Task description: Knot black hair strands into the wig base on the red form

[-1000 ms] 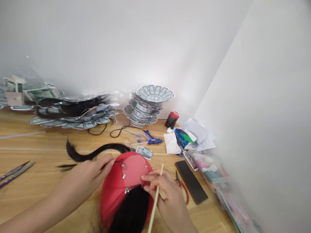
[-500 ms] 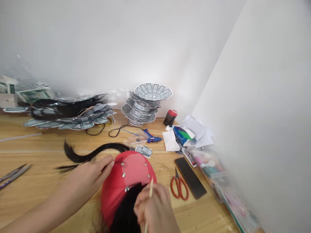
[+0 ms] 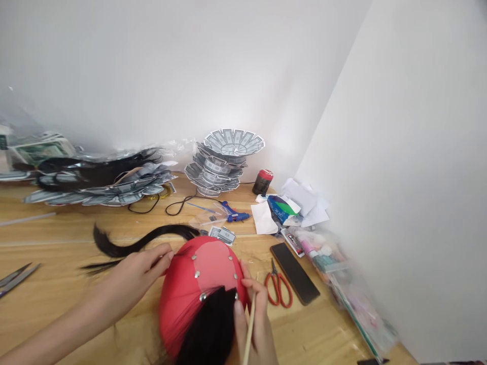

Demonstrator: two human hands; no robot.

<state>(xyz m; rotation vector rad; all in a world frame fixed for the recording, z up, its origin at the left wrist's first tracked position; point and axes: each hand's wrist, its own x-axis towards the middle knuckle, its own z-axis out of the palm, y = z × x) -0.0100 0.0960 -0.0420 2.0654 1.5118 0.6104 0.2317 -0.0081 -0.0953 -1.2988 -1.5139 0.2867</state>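
A red, rounded form [image 3: 213,258] with a lighter pink panel and several silver studs sits at the table's front. A thick bunch of black hair [image 3: 209,329] lies over its near side, with fine strands spreading left. At the form's upper left, my left hand [image 3: 150,268] is closed in a pinch; a few dark wisps show at its fingertips. My right hand [image 3: 256,314] grips a thin wooden stick [image 3: 251,324] against the palm, while its fingers touch the form's right edge beside the hair. Behind my left hand, a curved black hair lock [image 3: 140,243] rests on the wood.
Red-handled scissors [image 3: 278,289] and a phone [image 3: 296,274] lie to the right. Farther back are a blue glue gun [image 3: 236,214], a stacked paper-note structure [image 3: 220,162] and a dark red-topped can [image 3: 262,182]. Plastic bags [image 3: 353,299] line the right wall. Other scissors [image 3: 17,279] lie left.
My right hand has swung right and off the hair, opening its fingers onto the form's right edge, stick still held. My left hand stays at the form's left side. The view has shifted slightly.
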